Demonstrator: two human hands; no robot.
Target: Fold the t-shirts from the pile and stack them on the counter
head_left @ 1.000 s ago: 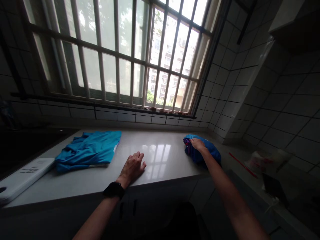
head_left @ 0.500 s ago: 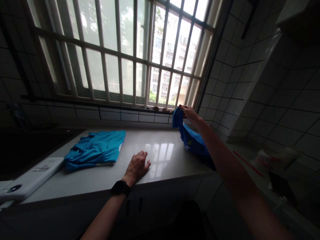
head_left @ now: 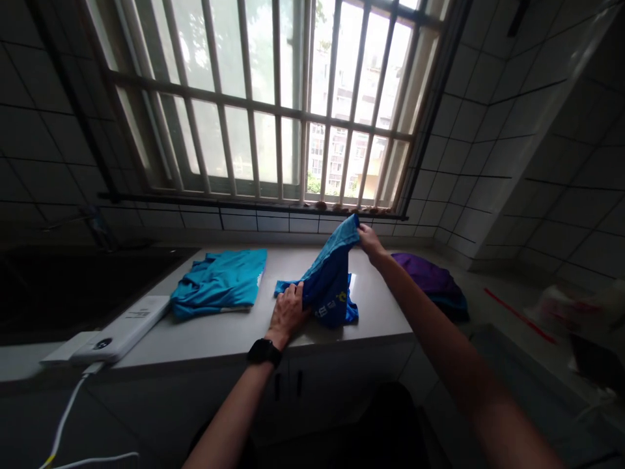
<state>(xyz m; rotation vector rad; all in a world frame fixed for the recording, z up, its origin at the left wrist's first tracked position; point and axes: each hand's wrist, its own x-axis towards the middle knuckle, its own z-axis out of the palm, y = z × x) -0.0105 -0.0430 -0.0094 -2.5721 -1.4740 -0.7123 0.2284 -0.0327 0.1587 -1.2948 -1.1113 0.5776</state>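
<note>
the right hand [head_left: 370, 241] is now holding the blue shirt [head_left: 328, 281] up over the middle of the desk [head_left: 234, 332], pinching one corner. the left hand [head_left: 288, 311], flat a moment ago, is gripping its lower edge.

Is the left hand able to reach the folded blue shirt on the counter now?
Probably yes. The folded blue shirt lies just beside the left hand, with only bare counter between them. But the left hand is gripping the blue garment, so it must let go first.
</note>
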